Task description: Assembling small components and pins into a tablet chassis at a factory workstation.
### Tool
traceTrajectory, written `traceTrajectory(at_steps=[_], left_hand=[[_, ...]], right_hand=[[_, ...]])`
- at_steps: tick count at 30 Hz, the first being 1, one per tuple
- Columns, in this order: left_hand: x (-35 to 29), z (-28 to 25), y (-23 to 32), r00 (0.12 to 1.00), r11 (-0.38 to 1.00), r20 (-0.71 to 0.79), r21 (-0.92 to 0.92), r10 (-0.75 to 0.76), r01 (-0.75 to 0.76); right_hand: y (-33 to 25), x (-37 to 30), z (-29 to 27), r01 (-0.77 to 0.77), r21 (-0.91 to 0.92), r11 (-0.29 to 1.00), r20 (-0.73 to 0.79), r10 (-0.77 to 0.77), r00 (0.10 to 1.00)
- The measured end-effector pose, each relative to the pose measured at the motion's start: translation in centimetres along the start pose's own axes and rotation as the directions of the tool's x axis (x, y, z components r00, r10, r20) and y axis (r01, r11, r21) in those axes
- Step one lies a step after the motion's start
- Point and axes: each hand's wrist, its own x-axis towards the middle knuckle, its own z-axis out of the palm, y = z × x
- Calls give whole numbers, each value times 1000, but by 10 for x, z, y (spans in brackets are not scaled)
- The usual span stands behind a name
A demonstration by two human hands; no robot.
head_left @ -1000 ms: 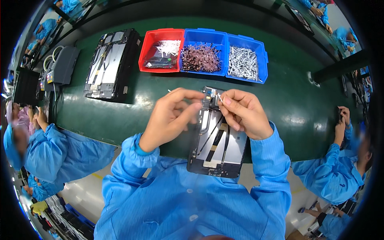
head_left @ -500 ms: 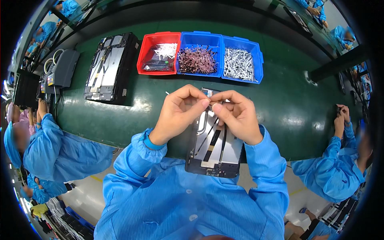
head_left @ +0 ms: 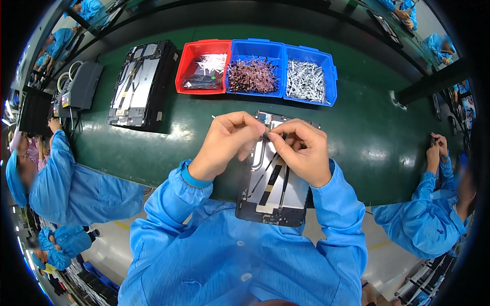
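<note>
An opened tablet body, silver with black edges, ribbon cables and black strips, lies in front of me, its near end overhanging the table's edge. Over its far end my left hand is closed, thumb and index finger pinched together. My right hand is closed in a pinch too, its fingertips nearly touching the left ones. Between the fingertips shows a small dark piece, too small to name and mostly covered by the fingers. A blue band circles my left wrist.
Beyond my hands stand a red bin with small white parts and a black packet, a blue bin of pinkish-brown parts, and another blue bin of silvery parts. A stack of tablet bodies and a grey machine stand left. Co-workers sit both sides.
My right hand has turned slightly and its fingers have shifted around the small piece. My left fingers have curled in a little. The tablet body has barely moved.
</note>
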Motion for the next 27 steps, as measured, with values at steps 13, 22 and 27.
traceTrajectory(at_steps=[13,22,27], left_hand=[[62,-71,54,409,395,-238,847,881,-357],[-30,-19,28,926,424,-58,898,374,-115],[-74,1,-5,1000,606,7,796,-10,1]], right_hand=[[-3,-15,-21,21,129,991,-173,2,985],[2,-56,-55,-391,374,841,-66,444,894],[17,-84,-28,-203,318,926,-218,279,935]])
